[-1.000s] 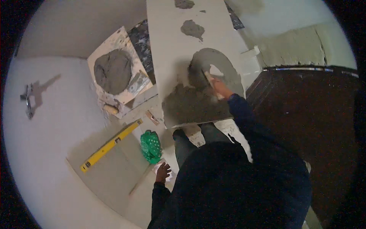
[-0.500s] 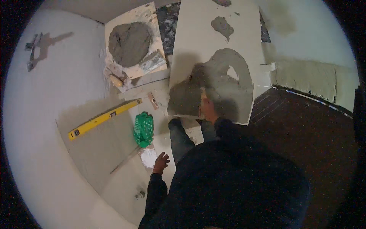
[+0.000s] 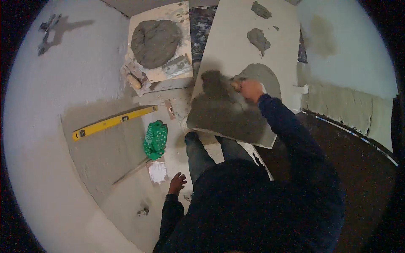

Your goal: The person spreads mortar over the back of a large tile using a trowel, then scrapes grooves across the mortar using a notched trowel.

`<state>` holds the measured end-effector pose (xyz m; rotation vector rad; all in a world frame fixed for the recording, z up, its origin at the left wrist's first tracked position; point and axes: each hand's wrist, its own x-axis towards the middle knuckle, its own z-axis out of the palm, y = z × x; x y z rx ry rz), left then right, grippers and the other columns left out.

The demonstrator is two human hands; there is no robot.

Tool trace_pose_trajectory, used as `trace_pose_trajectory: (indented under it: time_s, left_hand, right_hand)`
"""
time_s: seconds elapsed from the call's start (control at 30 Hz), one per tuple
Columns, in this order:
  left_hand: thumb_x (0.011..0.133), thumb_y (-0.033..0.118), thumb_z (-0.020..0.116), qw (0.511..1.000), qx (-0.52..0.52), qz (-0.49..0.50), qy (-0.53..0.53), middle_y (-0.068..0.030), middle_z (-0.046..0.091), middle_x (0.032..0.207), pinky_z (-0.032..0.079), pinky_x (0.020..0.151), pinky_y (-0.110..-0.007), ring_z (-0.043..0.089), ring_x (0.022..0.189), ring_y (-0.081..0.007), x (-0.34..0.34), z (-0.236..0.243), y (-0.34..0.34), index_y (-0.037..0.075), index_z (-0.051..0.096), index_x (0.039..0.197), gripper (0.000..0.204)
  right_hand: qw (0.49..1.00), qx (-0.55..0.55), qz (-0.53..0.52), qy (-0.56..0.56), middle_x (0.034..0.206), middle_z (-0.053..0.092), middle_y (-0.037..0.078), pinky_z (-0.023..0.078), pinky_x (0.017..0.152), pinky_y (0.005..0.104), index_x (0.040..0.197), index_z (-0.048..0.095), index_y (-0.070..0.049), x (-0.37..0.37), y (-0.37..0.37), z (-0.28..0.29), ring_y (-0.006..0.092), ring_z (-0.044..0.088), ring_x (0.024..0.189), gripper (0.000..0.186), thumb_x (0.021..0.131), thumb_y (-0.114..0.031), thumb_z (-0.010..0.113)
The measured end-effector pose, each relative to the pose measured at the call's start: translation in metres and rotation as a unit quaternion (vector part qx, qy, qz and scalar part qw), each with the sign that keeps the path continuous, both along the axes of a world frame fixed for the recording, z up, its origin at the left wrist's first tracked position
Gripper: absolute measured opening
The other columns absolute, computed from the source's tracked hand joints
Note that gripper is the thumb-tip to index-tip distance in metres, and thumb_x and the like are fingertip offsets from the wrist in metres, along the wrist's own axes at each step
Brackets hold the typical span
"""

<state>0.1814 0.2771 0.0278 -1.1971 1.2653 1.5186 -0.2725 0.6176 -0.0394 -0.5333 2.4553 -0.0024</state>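
My right hand [image 3: 250,90] grips the pale handle of a trowel [image 3: 234,84] over grey mortar [image 3: 228,117], which covers the near end of a large cream board [image 3: 223,38]; the trowel's blade is blurred. Two smaller mortar blobs [image 3: 258,41] lie farther along that board. My left hand [image 3: 177,183] hangs low with fingers apart, holding nothing, near a white square tool [image 3: 157,170] and a green dotted cloth bundle [image 3: 155,139]. A smaller board [image 3: 183,25] at the upper left carries a mound of mortar [image 3: 155,44] and a notched trowel [image 3: 177,67].
A yellow spirit level [image 3: 106,123] lies left of the cloth. A wooden-handled trowel [image 3: 134,81] rests below the small board. A metal fitting [image 3: 47,29] is on the left wall [image 3: 38,118]. A dark floor [image 3: 329,168] and mortar-coated low wall [image 3: 346,103] are at right.
My right hand and trowel dipped toward the near edge of the mortar, then moved back up and right. The view has shifted, so the boards appear farther right. My left hand stays open.
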Motion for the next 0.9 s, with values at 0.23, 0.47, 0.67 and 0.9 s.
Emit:
trace_pose_trajectory:
  time_s: [0.23,0.47,0.67,0.9]
  left_hand:
    - [0.089,0.016,0.046,0.992,-0.068,0.084,-0.068,-0.0079,0.056,0.111,0.045,0.067,-0.032,0.058,0.089,-0.0196,0.015,0.028,0.009,0.007,0.027,0.136,0.052]
    - [0.086,0.031,0.055,0.995,-0.037,0.092,-0.023,-0.0098,0.057,0.112,0.045,0.063,-0.029,0.059,0.085,-0.0203,0.067,0.0,0.003,0.009,0.033,0.134,0.058]
    - [0.084,0.027,0.056,0.994,-0.059,0.067,-0.058,-0.0085,0.058,0.109,0.045,0.065,-0.032,0.059,0.092,-0.0207,0.048,-0.003,-0.001,0.007,0.032,0.136,0.061]
    - [0.086,0.025,0.053,1.0,-0.008,0.027,0.004,-0.008,0.056,0.111,0.045,0.069,-0.035,0.058,0.092,-0.0218,-0.025,-0.017,0.014,0.008,0.029,0.137,0.059]
  right_hand:
    - [0.983,-0.12,-0.121,0.065,0.093,0.063,0.018,0.048,0.073,0.0447,0.113,0.055,-0.012,-0.1,0.008,-0.036,0.0365,0.06,0.084,0.035,0.084,-0.027,0.045]
    - [0.855,-0.35,-0.332,-0.19,0.064,0.055,0.007,0.045,0.047,0.0324,0.106,0.056,-0.007,-0.015,-0.008,-0.06,0.0151,0.05,0.043,0.041,0.091,-0.04,0.037]
    - [0.925,-0.263,-0.138,-0.235,0.071,0.059,0.01,0.047,0.052,0.0342,0.117,0.052,-0.007,0.078,-0.034,-0.035,0.0174,0.056,0.053,0.044,0.091,-0.041,0.038]
    - [0.959,-0.285,-0.002,0.008,0.089,0.065,0.015,0.05,0.063,0.0414,0.117,0.056,-0.02,0.118,0.052,-0.114,0.0309,0.062,0.073,0.036,0.089,-0.038,0.043]
